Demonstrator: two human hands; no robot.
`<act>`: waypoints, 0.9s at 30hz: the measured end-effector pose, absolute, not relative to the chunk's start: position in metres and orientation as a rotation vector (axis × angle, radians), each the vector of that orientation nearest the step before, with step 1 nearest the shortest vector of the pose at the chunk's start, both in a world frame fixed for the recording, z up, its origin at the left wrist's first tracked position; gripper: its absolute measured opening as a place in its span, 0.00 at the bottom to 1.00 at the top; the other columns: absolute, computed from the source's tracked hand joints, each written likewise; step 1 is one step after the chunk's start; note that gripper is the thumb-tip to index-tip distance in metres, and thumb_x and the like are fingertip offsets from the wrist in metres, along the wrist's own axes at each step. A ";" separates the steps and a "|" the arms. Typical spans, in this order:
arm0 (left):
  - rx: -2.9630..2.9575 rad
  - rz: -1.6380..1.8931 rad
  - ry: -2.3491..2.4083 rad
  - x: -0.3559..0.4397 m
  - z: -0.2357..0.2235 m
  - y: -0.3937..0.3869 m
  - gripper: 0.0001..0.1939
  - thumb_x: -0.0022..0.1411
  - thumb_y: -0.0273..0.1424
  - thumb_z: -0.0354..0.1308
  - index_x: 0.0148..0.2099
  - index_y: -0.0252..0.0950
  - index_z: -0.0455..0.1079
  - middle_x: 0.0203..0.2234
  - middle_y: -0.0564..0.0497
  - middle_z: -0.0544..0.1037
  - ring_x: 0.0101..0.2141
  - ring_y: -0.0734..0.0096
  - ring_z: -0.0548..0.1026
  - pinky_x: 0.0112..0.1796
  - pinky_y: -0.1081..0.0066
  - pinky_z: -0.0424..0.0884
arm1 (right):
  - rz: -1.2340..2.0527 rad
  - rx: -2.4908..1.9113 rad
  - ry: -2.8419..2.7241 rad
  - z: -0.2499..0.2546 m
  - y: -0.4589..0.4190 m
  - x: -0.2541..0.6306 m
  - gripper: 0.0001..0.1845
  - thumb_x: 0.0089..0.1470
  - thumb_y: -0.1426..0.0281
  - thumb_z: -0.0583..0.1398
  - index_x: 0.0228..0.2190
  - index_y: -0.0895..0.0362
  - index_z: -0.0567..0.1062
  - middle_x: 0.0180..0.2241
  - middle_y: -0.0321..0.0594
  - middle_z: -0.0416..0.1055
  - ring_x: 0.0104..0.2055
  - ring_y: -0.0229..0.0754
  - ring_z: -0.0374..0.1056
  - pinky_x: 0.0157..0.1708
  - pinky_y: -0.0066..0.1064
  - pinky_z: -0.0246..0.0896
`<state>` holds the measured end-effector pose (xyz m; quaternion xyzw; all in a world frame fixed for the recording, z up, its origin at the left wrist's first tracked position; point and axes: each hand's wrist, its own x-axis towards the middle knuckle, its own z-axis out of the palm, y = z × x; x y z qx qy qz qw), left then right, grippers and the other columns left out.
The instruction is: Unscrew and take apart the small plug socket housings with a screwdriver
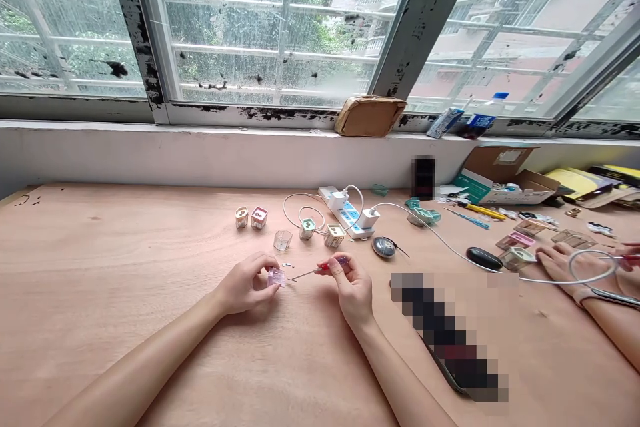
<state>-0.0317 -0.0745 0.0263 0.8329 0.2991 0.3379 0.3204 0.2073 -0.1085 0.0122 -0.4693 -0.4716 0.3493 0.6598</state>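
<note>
My left hand point(250, 285) pinches a small clear, pinkish-purple plastic piece point(277, 277) just above the wooden table. In my right hand point(354, 287) is a screwdriver point(320, 269) with a red handle, its thin shaft pointing left toward that piece, tip apart from it. A tiny pale part point(287, 265) lies on the wood behind the piece. Farther back stand a clear faceted cup point(283, 239), a green-topped little box point(307, 229), a cream-topped one point(335, 235), a pink-topped one point(259, 217) and another cream-topped one point(241, 217).
A white power strip point(350, 213) with plugged chargers and a loose cable lies behind my right hand. A round dark tin-like object point(384, 247) and a blurred-out phone point(450, 347) are to the right. Another person's hands point(560, 263) work at far right, near an open carton point(510, 180).
</note>
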 end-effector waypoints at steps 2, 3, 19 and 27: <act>2.184 0.885 0.807 -0.032 0.026 -0.074 0.13 0.58 0.27 0.59 0.47 0.38 0.68 0.40 0.50 0.75 0.41 0.71 0.72 0.45 0.72 0.68 | 0.787 -1.052 -1.032 0.012 -0.108 0.209 0.19 0.53 0.56 0.65 0.33 0.58 0.69 0.29 0.41 0.75 0.30 0.44 0.75 0.35 0.37 0.74; 2.188 0.874 0.814 -0.032 0.025 -0.074 0.13 0.58 0.27 0.59 0.47 0.38 0.68 0.40 0.51 0.75 0.41 0.72 0.72 0.45 0.72 0.67 | 0.790 -1.043 -1.012 0.012 -0.108 0.209 0.19 0.53 0.55 0.65 0.33 0.58 0.69 0.29 0.42 0.75 0.30 0.44 0.75 0.35 0.37 0.74; 2.167 0.763 0.831 -0.030 0.026 -0.075 0.14 0.57 0.30 0.59 0.47 0.36 0.70 0.39 0.50 0.76 0.37 0.72 0.73 0.40 0.73 0.67 | 0.938 -0.881 -0.975 0.014 -0.115 0.197 0.17 0.54 0.58 0.65 0.35 0.57 0.70 0.32 0.42 0.76 0.33 0.42 0.75 0.37 0.37 0.74; 2.198 0.769 0.818 -0.030 0.026 -0.075 0.14 0.58 0.31 0.60 0.47 0.37 0.70 0.41 0.50 0.77 0.39 0.72 0.73 0.42 0.72 0.67 | 0.980 -0.890 -1.014 0.011 -0.116 0.196 0.17 0.54 0.57 0.65 0.35 0.57 0.70 0.32 0.42 0.75 0.35 0.45 0.74 0.37 0.39 0.74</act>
